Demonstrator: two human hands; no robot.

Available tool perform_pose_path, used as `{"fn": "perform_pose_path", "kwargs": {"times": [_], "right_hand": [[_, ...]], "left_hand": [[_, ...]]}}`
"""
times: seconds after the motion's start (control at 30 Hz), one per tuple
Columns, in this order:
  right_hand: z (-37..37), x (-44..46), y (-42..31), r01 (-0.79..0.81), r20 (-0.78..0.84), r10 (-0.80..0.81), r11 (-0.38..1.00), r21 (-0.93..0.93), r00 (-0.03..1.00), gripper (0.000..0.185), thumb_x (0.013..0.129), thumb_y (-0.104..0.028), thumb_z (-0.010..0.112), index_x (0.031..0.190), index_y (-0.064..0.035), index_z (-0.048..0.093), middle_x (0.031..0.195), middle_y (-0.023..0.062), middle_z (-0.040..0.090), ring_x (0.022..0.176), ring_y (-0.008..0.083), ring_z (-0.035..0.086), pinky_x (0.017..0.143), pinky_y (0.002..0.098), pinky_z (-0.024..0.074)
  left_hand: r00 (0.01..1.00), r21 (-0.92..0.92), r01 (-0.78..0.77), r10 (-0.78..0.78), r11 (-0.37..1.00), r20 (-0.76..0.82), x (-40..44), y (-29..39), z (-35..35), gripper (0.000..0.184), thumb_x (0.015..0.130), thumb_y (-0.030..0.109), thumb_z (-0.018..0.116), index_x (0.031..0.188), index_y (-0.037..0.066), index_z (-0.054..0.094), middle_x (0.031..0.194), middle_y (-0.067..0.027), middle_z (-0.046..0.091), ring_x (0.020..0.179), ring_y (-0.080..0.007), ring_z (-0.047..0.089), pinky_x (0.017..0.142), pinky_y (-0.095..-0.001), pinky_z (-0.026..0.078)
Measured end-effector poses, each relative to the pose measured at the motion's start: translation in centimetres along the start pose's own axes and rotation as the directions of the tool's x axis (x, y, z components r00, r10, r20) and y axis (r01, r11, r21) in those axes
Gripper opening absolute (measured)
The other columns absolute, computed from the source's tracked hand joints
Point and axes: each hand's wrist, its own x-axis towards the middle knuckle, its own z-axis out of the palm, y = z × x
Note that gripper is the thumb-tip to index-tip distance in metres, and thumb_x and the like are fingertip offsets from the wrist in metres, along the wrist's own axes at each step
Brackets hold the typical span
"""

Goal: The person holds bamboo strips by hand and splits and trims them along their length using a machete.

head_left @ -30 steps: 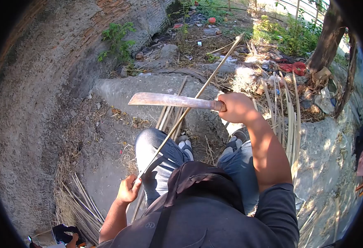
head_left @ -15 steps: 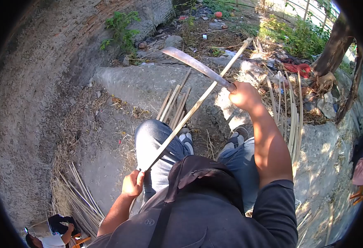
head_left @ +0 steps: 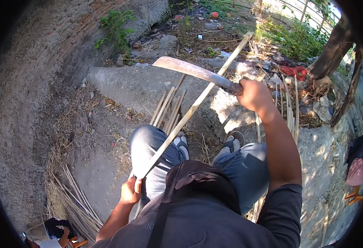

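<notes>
My left hand (head_left: 131, 190) is closed around the near end of a long bamboo strip (head_left: 192, 110), low beside my left knee. The strip slants up and away to the right, past my thigh. My right hand (head_left: 254, 97) grips the handle of a machete (head_left: 189, 71), whose curved, rust-toned blade points left. In view, the blade crosses over the strip's upper part; whether they touch I cannot tell. My fingers hide most of the handle.
Split strips (head_left: 168, 108) lean beyond my left knee, with more strips (head_left: 80, 200) lying at lower left. A tree trunk (head_left: 333, 47) and red cloth (head_left: 294, 72) are at upper right. A rough wall (head_left: 37, 82) rises at left. Another person's arm (head_left: 64, 236) shows at bottom left.
The machete and my right hand have shifted slightly down, with the blade now lying more level and its broad face turned more to view. My left hand keeps its hold on the strip.
</notes>
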Motion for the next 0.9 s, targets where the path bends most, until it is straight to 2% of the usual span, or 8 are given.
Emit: {"fn": "perform_pose_path", "kwargs": {"times": [0.13,0.2,0.27,0.37,0.47,0.6,0.77,0.9], "right_hand": [[1.6,-0.6,0.2,-0.11,0.057,0.101,0.973,0.205,0.993,0.03,0.078,-0.018,0.07,0.106,-0.0088,0.066,0.089,0.0211,0.072,0.088,0.0419,0.07,0.08,0.0518,0.0554],[1.4,-1.1,0.3,-0.041,-0.024,0.046,0.98,0.195,0.999,0.034,0.076,-0.013,0.07,0.109,-0.0086,0.062,0.089,0.0212,0.072,0.089,0.0431,0.07,0.077,0.0508,0.0555],[1.4,-1.0,0.4,-0.024,-0.038,0.03,0.988,0.152,0.999,0.035,0.076,-0.018,0.075,0.107,-0.0087,0.063,0.084,0.0165,0.072,0.083,0.0395,0.071,0.085,0.0526,0.0531],[1.8,-1.4,1.3,0.229,-0.333,-0.267,0.962,-0.151,0.904,0.037,0.076,-0.025,0.08,0.105,-0.0094,0.064,0.077,0.0109,0.07,0.075,0.0344,0.07,0.092,0.0538,0.0489],[1.0,-2.1,0.7,0.188,-0.49,-0.281,0.954,-0.231,0.825,0.036,0.072,-0.029,0.084,0.098,-0.0111,0.065,0.077,0.0108,0.067,0.078,0.0334,0.068,0.098,0.0491,0.0444],[0.2,-2.8,0.6,0.027,-0.163,-0.042,0.995,-0.093,0.986,0.034,0.079,-0.032,0.079,0.101,-0.0105,0.065,0.071,0.0111,0.07,0.072,0.0307,0.071,0.095,0.0509,0.0445],[-0.3,-3.6,0.0,0.224,-0.172,-0.189,0.951,0.215,0.967,0.039,0.072,-0.015,0.08,0.108,-0.0088,0.066,0.077,0.0113,0.071,0.078,0.0376,0.07,0.078,0.0449,0.0562],[0.3,-3.2,0.5,0.411,-0.373,-0.352,0.907,0.091,0.859,0.036,0.07,-0.015,0.079,0.104,-0.0087,0.066,0.077,0.0117,0.07,0.077,0.0378,0.069,0.078,0.0451,0.0555]], "left_hand": [[1.0,0.011,-0.014,0.014,1.0,-0.009,0.1,0.0,-0.1,0.054,0.105,0.046,0.049,0.077,0.0,0.051,0.066,-0.0253,0.056,0.065,-0.049,0.061,0.058,-0.0484,0.045],[1.0,-0.014,-0.029,0.029,0.999,-0.001,0.1,-0.2,0.1,0.054,0.105,0.046,0.048,0.077,0.0,0.051,0.066,-0.0252,0.056,0.065,-0.049,0.061,0.057,-0.0482,0.045],[0.999,-0.049,-0.038,0.038,0.998,-0.005,0.0,-0.5,0.3,0.051,0.106,0.042,0.049,0.078,0.0,0.05,0.064,-0.0225,0.055,0.059,-0.0429,0.059,0.056,-0.0457,0.044],[0.999,-0.104,-0.038,0.037,0.994,-0.013,-0.1,-1.0,0.6,0.048,0.107,0.039,0.05,0.078,0.0,0.051,0.062,-0.02,0.053,0.056,-0.0352,0.056,0.055,-0.0435,0.043],[1.0,-0.137,-0.007,0.007,0.99,-0.005,-0.2,-1.0,0.6,0.046,0.107,0.037,0.052,0.078,0.001,0.051,0.061,-0.0171,0.051,0.055,-0.0265,0.052,0.055,-0.0415,0.042],[1.0,-0.181,0.001,-0.002,0.984,-0.005,-0.4,-1.1,0.7,0.045,0.107,0.036,0.052,0.08,0.0,0.052,0.062,-0.0132,0.049,0.059,-0.0195,0.048,0.056,-0.0389,0.04],[1.0,-0.248,-0.021,0.018,0.968,-0.016,-0.6,-3.0,1.7,0.044,0.108,0.036,0.049,0.083,0.0,0.054,0.065,-0.0077,0.048,0.063,-0.0152,0.045,0.058,-0.0356,0.039],[1.0,-0.298,-0.016,0.01,0.954,-0.023,-0.8,-2.7,1.6,0.043,0.109,0.035,0.048,0.084,0.001,0.054,0.066,-0.0048,0.047,0.065,-0.0135,0.044,0.058,-0.0344,0.038]]}}
